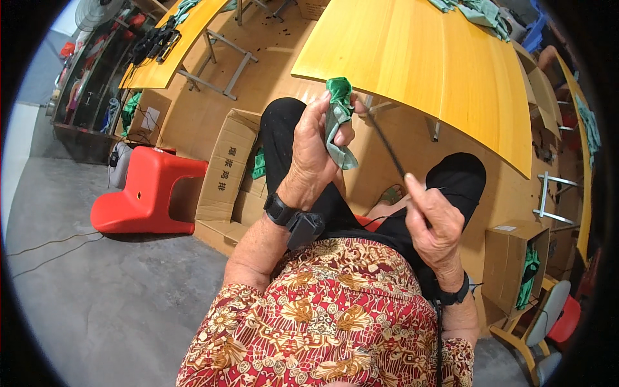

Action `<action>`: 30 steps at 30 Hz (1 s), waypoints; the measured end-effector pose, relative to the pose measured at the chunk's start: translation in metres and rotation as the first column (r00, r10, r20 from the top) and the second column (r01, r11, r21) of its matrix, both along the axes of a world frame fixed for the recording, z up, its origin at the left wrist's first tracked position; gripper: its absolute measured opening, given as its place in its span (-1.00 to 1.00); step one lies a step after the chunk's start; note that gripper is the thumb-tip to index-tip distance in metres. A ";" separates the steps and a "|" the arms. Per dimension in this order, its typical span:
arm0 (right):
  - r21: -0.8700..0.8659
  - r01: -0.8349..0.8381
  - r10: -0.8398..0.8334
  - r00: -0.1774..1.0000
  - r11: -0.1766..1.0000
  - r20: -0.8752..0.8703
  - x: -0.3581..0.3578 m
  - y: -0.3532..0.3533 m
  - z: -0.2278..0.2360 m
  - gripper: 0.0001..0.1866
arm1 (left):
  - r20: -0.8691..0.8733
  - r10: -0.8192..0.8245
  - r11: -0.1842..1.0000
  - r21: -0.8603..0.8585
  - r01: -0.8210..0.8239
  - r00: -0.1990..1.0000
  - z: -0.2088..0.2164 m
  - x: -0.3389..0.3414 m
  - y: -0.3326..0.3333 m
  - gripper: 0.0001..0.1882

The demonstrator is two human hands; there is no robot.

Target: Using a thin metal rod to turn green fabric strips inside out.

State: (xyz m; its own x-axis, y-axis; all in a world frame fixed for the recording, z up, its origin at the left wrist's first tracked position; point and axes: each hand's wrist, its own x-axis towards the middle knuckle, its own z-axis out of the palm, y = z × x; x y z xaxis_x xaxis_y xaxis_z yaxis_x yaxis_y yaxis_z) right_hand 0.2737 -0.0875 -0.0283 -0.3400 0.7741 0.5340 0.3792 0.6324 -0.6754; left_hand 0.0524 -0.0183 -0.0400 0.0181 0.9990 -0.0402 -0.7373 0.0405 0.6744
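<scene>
Raised in front of my knees, my left hand (316, 145) is closed round a small piece of green fabric (339, 116). Its upper part is shiny bright green, and a paler, duller green part hangs below. My right hand (435, 222), to the right and nearer, is closed on the near end of a thin dark strip (387, 144). The strip runs straight up and left to the fingertips of my left hand beside the fabric. Whether it is a stiff rod or a taut cord, I cannot tell.
An open cardboard box (219, 164) with green fabric stands left of my legs, beside a red plastic chair (145, 193). The yellow table (412, 58) lies ahead. Another box (509, 258) and a grey-backed chair (548, 313) stand at right. Cables cross the floor at left.
</scene>
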 end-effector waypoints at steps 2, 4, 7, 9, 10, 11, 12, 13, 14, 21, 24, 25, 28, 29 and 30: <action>0.019 -0.055 0.054 0.997 0.998 0.046 -0.004 0.002 -0.003 -0.48 | 0.012 -0.013 1.000 -0.018 0.013 1.000 0.004 0.006 0.000 -0.68; 0.014 -0.045 0.044 0.996 0.999 0.081 -0.005 0.000 -0.007 -0.47 | 0.027 -0.011 0.999 -0.031 0.012 1.000 0.000 0.004 0.002 -0.72; 0.019 -0.038 0.036 0.994 0.999 0.101 -0.005 -0.004 -0.007 -0.47 | 0.030 -0.011 0.999 -0.041 0.012 0.999 -0.001 0.002 0.001 -0.74; -0.002 -0.046 0.046 0.995 0.999 0.084 -0.007 -0.007 -0.008 -0.46 | 0.001 0.013 1.000 -0.003 -0.013 1.000 0.001 0.002 0.001 -0.75; -0.022 -0.053 0.054 0.996 0.998 0.066 -0.007 -0.007 -0.008 -0.46 | 0.002 0.015 1.000 -0.002 -0.015 1.000 0.002 0.003 0.001 -0.75; -0.021 -0.055 0.056 0.996 0.998 0.067 -0.006 -0.008 -0.008 -0.46 | -0.028 0.034 0.999 -0.003 -0.034 0.999 0.002 0.004 0.001 -0.75; -0.043 -0.052 0.055 0.996 0.998 0.066 -0.006 -0.009 -0.007 -0.46 | -0.059 0.050 0.999 -0.002 -0.050 0.997 0.002 0.005 0.001 -0.75; -0.065 -0.050 0.054 0.996 0.997 0.064 -0.005 -0.009 -0.007 -0.45 | -0.058 0.048 0.999 -0.002 -0.048 0.997 0.002 0.007 0.000 -0.75; -0.065 -0.048 0.052 0.997 0.997 0.065 -0.006 -0.009 -0.007 -0.45 | -0.082 0.075 0.997 0.018 -0.074 0.994 0.001 0.008 -0.001 -0.75; -0.053 0.034 -0.029 0.995 0.998 0.096 -0.019 -0.006 -0.006 -0.45 | -0.424 0.303 0.950 0.198 -0.239 0.853 -0.007 0.024 -0.001 -0.61; -0.070 0.050 -0.045 0.997 0.996 0.066 -0.021 -0.001 -0.005 -0.47 | -0.512 0.350 0.933 0.263 -0.245 0.784 -0.007 0.024 0.002 -0.61; -0.096 0.052 -0.048 0.998 0.994 0.051 -0.021 0.000 -0.005 -0.48 | -0.537 0.394 0.916 0.297 -0.270 0.746 -0.008 0.025 0.003 -0.62; -0.093 0.083 -0.079 0.996 0.992 0.048 -0.022 0.001 -0.008 -0.49 | -0.540 0.418 0.905 0.311 -0.289 0.730 -0.018 0.028 0.001 -0.63; -0.093 0.084 -0.080 0.996 0.992 0.049 -0.023 0.000 -0.008 -0.49 | -0.521 0.400 0.914 0.290 -0.285 0.754 -0.020 0.028 0.000 -0.63; -0.092 0.085 -0.082 0.996 0.992 0.034 -0.022 0.000 -0.008 -0.49 | -0.521 0.400 0.914 0.288 -0.285 0.754 -0.018 0.029 -0.001 -0.63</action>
